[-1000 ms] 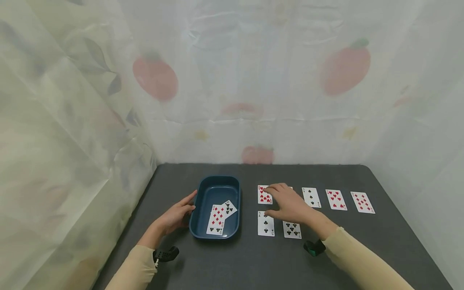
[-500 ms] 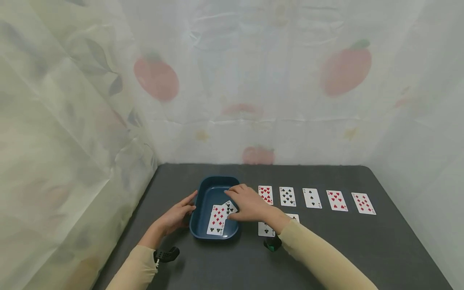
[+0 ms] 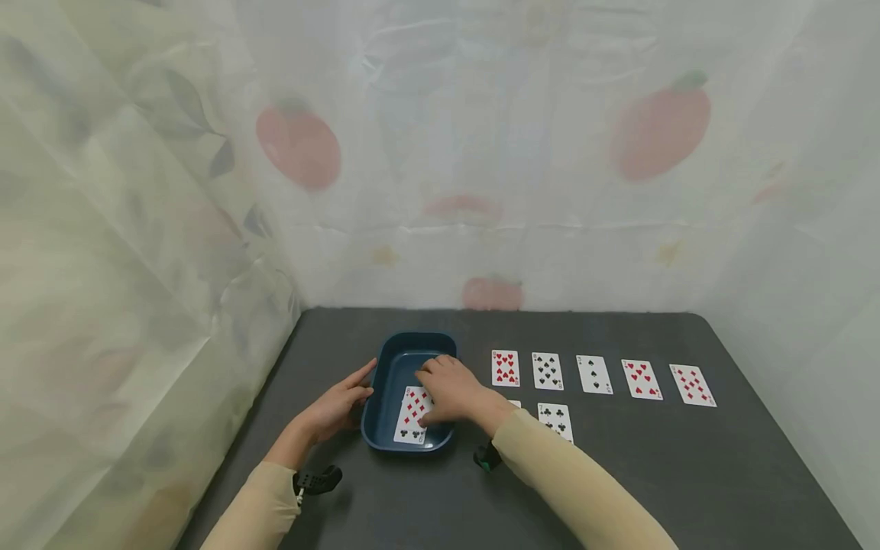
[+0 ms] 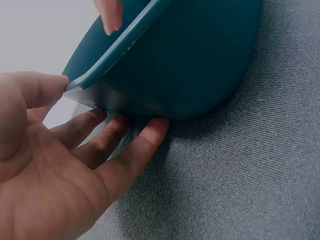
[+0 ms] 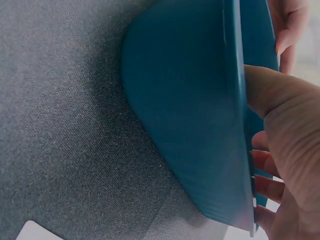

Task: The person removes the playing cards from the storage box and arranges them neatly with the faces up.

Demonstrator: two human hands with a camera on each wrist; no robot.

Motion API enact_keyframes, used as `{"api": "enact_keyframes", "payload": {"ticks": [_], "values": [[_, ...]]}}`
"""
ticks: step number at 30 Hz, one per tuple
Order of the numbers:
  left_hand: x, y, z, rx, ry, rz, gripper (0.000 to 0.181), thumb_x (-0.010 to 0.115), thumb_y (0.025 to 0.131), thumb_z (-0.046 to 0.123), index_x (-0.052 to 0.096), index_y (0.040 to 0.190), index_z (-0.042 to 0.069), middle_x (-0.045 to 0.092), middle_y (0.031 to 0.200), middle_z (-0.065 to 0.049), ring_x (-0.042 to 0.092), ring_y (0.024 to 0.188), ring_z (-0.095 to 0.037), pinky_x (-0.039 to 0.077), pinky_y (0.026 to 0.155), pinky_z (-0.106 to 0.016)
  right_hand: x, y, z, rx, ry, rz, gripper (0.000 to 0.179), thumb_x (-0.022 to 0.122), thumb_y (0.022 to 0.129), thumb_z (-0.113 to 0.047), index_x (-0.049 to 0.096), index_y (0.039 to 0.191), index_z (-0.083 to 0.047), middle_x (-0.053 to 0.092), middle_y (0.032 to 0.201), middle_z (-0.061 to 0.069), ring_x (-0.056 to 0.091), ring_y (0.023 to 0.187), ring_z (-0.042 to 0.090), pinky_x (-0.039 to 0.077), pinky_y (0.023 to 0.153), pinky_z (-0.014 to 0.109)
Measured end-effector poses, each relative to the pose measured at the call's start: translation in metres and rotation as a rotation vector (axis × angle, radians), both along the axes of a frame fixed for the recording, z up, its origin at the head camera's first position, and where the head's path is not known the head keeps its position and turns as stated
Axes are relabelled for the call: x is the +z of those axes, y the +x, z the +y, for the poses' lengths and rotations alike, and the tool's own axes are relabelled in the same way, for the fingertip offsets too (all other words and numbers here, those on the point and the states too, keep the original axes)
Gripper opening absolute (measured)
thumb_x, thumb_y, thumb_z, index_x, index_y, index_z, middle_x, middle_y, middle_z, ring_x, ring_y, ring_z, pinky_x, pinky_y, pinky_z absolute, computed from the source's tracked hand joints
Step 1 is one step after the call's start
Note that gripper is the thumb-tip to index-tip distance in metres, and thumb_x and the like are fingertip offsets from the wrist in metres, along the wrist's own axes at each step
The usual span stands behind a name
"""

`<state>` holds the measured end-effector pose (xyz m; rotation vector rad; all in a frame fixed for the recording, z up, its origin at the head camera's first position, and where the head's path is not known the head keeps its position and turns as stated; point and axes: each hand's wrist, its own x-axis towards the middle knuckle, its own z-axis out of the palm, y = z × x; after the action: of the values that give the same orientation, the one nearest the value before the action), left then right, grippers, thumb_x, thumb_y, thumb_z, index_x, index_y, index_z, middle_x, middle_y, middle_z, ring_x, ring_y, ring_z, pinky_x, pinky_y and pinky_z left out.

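The left hand [image 3: 333, 412], fingers extended, touched the outer side of a blue tray [image 3: 406, 363], the right hand [image 3: 450, 389], whose hold could not be told, was inside beside a diamond card [image 3: 414, 405], and rightward five cards [image 3: 594, 374] lay in a row on the dark table [image 3: 722, 473].

Playing cards [image 3: 594, 374] are showing suit signs
2 heart cards [image 3: 505, 369], 2 spade cards [image 3: 547, 372], diamond cards [image 3: 693, 385] and club cards [image 3: 554, 421] are bearing pips; corner numbers are looking too small to read.
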<state>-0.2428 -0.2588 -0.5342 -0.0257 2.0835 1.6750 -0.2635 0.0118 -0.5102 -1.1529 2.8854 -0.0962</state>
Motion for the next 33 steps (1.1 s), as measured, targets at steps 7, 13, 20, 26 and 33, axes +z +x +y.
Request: {"api": "enact_keyframes", "payload": {"ticks": [7,13,20,26,33], "values": [[0.0,0.0,0.0,-0.014,-0.013,0.01,0.063,0.046,0.11,0.018,0.021,0.164,0.04,0.016,0.167,-0.019,0.027,0.146,-0.045,0.041,0.098,-0.071,-0.007,-0.004,-0.007,-0.026,0.096,0.019,0.081,0.078,0.071,-0.074,0.071,0.127,-0.016,0.059,0.128,0.004,0.05,0.121,0.025,0.03,0.116,0.049],[0.0,0.0,-0.001,-0.012,-0.005,0.002,0.063,0.045,0.11,0.018,0.022,0.163,0.041,0.017,0.167,-0.019,0.029,0.146,-0.044,0.04,0.099,-0.072,-0.01,-0.001,-0.014,-0.037,0.138,0.034,0.078,0.075,0.069,-0.08,0.074,0.119,-0.019,0.061,0.125,0.002,0.051,0.121,0.025,0.029,0.116,0.054],[-0.001,-0.001,-0.001,-0.004,0.005,0.001,0.062,0.047,0.109,0.019,0.025,0.162,0.042,0.02,0.167,-0.018,0.027,0.147,-0.045,0.039,0.1,-0.072,-0.013,0.001,-0.017,-0.052,0.162,0.039,0.079,0.074,0.07,-0.081,0.074,0.12,-0.02,0.061,0.127,0.002,0.051,0.122,0.025,0.029,0.116,0.053],[-0.002,-0.001,-0.001,-0.001,0.002,0.0,0.062,0.047,0.109,0.019,0.026,0.162,0.041,0.02,0.167,-0.018,0.029,0.146,-0.046,0.04,0.099,-0.071,-0.016,0.001,-0.018,-0.059,0.171,0.043,0.081,0.073,0.069,-0.082,0.074,0.122,-0.02,0.061,0.127,0.002,0.051,0.122,0.025,0.029,0.116,0.054],[-0.002,-0.002,-0.002,-0.01,-0.011,0.011,0.062,0.048,0.109,0.02,0.025,0.163,0.042,0.018,0.167,-0.018,0.027,0.147,-0.047,0.039,0.099,-0.073,-0.014,0.003,-0.02,-0.074,0.168,0.034,0.08,0.076,0.068,-0.08,0.075,0.121,-0.02,0.062,0.125,0.002,0.052,0.121,0.025,0.03,0.115,0.054]]}}
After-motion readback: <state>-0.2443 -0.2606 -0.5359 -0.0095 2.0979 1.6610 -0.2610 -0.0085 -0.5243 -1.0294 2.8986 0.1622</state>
